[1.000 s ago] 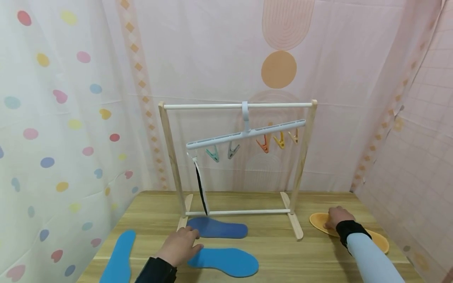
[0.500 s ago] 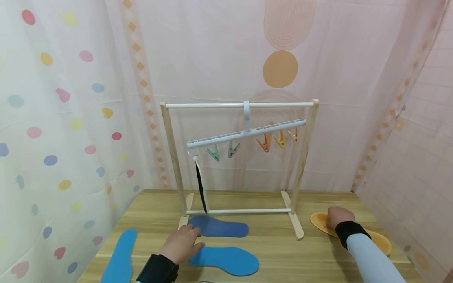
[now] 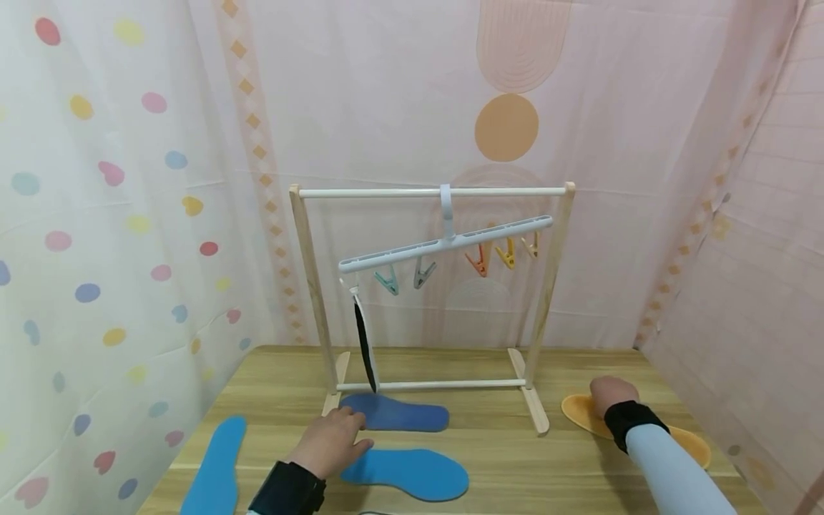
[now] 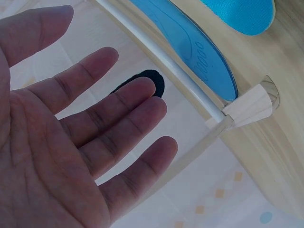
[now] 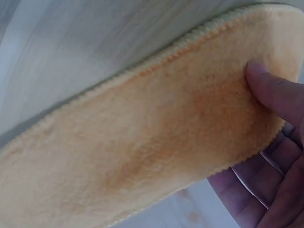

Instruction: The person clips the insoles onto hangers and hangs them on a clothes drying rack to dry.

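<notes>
At the right of the table my right hand (image 3: 614,395) grips a fuzzy orange insole (image 3: 692,447). In the right wrist view its thumb presses the plush top of the insole (image 5: 142,142) while the other fingers lie underneath. My left hand (image 3: 328,442) has its fingers spread and holds nothing; the left wrist view shows its bare palm (image 4: 47,147). Nearest to it are a dark blue insole (image 3: 405,415) and a bright blue insole (image 3: 412,474). Another blue insole (image 3: 215,465) lies at the far left of the table.
A wooden rack (image 3: 550,300) with white rods stands at mid-table. On its top rod hangs a tilted pale hanger (image 3: 399,255) with several coloured clips. From the hanger's lower left end hangs a thin black-and-white insole (image 3: 365,343). Patterned curtains (image 3: 148,214) enclose the table.
My right hand has shifted slightly, and the orange insole beneath it looks a little tilted. The left hand stays about where it was.
</notes>
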Demonstrator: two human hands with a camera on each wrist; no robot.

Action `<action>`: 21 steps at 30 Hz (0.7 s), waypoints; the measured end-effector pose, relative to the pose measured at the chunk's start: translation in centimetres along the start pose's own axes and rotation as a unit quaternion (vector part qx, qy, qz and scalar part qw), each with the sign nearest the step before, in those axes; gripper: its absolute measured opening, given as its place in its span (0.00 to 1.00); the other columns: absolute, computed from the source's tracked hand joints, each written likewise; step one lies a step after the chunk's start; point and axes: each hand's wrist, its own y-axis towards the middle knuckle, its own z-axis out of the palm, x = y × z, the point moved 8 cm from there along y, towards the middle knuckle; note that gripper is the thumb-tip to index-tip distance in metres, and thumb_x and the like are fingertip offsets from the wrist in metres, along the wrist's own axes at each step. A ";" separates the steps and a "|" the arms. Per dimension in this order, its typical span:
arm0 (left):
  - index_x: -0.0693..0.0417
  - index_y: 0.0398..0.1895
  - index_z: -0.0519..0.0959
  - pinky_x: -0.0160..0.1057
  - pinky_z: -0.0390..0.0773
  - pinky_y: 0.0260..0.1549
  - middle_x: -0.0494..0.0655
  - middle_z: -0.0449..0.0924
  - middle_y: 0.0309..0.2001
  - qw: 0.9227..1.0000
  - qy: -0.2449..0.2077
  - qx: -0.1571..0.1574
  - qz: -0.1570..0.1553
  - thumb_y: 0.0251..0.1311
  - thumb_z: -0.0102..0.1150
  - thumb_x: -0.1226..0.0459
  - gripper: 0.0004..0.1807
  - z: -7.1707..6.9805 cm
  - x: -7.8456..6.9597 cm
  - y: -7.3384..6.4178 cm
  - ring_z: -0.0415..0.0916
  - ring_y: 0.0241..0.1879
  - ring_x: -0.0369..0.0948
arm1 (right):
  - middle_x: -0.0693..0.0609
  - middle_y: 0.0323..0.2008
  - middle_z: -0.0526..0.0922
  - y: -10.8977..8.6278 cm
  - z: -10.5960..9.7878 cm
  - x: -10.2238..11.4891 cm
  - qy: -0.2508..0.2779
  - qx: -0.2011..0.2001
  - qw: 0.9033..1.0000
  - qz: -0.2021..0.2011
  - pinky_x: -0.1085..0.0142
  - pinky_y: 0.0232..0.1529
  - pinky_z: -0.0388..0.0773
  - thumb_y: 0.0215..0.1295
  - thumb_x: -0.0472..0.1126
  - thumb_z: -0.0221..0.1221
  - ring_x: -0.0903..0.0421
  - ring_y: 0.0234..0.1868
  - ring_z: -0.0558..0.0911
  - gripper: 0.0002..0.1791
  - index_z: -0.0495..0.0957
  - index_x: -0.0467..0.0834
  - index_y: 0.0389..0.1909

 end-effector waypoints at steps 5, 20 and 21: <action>0.57 0.35 0.82 0.49 0.76 0.30 0.47 0.76 0.30 1.000 -0.002 -0.001 0.007 0.57 0.70 0.60 0.11 0.0 0.0 0.0 0.76 0.33 0.48 | 0.51 0.19 0.72 -0.2 -0.2 0.3 -0.004 0.014 1.000 -0.001 0.55 0.26 0.74 0.49 0.22 0.61 0.53 0.22 0.69 0.14 0.71 0.42 0.17; 0.57 0.33 0.81 0.48 0.74 0.27 0.46 0.74 0.28 1.000 0.006 -0.019 0.017 0.57 0.70 0.59 0.11 -0.4 -0.6 0.2 0.74 0.30 0.46 | 0.51 0.20 0.72 -1.0 -1.5 1.5 -0.002 0.037 0.999 -0.038 0.58 0.29 0.71 0.51 0.21 0.60 0.53 0.23 0.67 0.13 0.71 0.41 0.19; 0.57 0.33 0.81 0.48 0.74 0.26 0.46 0.74 0.28 1.000 0.008 -0.020 0.019 0.57 0.70 0.59 0.11 -0.4 -0.7 0.2 0.74 0.29 0.46 | 0.51 0.20 0.72 -1.0 -1.6 1.6 -0.002 0.038 0.999 -0.039 0.58 0.29 0.71 0.52 0.22 0.60 0.53 0.23 0.67 0.13 0.71 0.41 0.19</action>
